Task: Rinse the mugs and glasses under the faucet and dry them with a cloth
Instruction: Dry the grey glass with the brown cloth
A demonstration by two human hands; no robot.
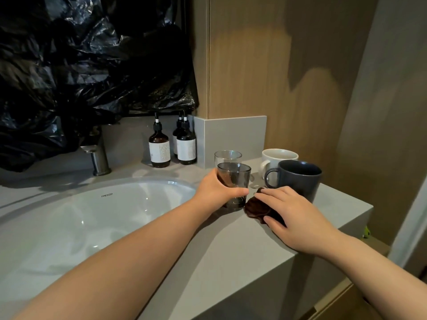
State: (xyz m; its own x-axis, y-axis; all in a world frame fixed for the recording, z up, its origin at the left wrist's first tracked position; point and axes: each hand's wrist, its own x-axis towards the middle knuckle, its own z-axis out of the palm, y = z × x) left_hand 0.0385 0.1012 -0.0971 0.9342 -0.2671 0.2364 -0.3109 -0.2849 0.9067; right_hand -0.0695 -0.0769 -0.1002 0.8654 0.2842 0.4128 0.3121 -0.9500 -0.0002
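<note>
Fingers of right hand curl over cloth; left hand grips dark glass.

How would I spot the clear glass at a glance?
Right of the white sink, four cups stand on the grey counter. The clear glass is just behind the smoky glass that the left hand grips. It alone is colourless see-through glass, and unlike the white mug and dark mug it has no handle.
</note>
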